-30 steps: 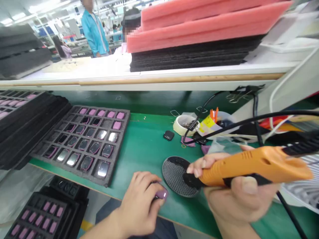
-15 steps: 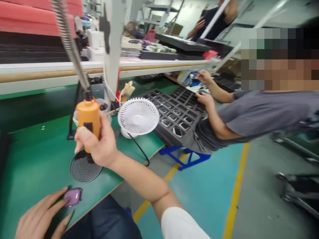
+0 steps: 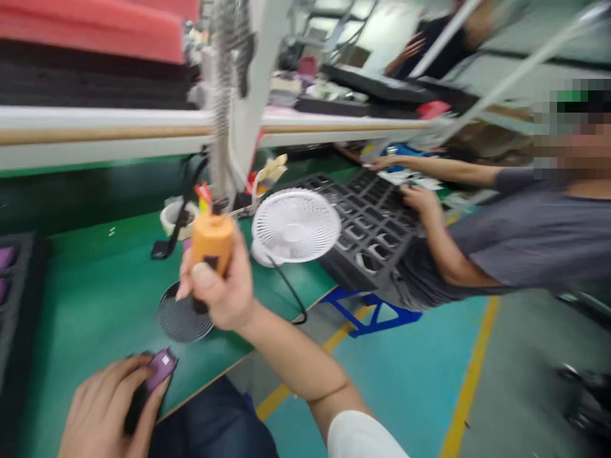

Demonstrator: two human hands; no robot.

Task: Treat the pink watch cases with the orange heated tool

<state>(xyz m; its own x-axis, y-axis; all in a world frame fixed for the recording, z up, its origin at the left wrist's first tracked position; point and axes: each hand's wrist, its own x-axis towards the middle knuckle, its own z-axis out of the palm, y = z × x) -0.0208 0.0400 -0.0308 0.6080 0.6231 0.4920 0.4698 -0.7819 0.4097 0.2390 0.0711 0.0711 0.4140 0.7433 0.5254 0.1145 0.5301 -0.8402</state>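
My right hand (image 3: 229,286) is wrapped round an orange electric screwdriver (image 3: 212,238), thumb on its front near a dark switch. A metal coil rises from the tool's top, and its lower tip is blurred. At the lower left, my left hand (image 3: 112,404) grips a small purple watch case (image 3: 161,367) between thumb and fingers, at the front of the green bench (image 3: 86,331). Pale marks show on the case, which looks tilted. A round black mesh disc (image 3: 184,318) lies on the bench, below and partly behind the screwdriver.
A white fan (image 3: 296,226) stands right of the screwdriver, its black cable trailing to the bench edge. Beyond it are a compartmented black tray (image 3: 363,222) and a seated co-worker (image 3: 496,235). A dark tray (image 3: 19,305) with purple pieces borders the left. Overhead runs a shelf (image 3: 119,137).
My left fingers, spread over the purple watch case before, now pinch it, and it has turned. The view has swung left, showing the dark tray. My right hand still holds the screwdriver.
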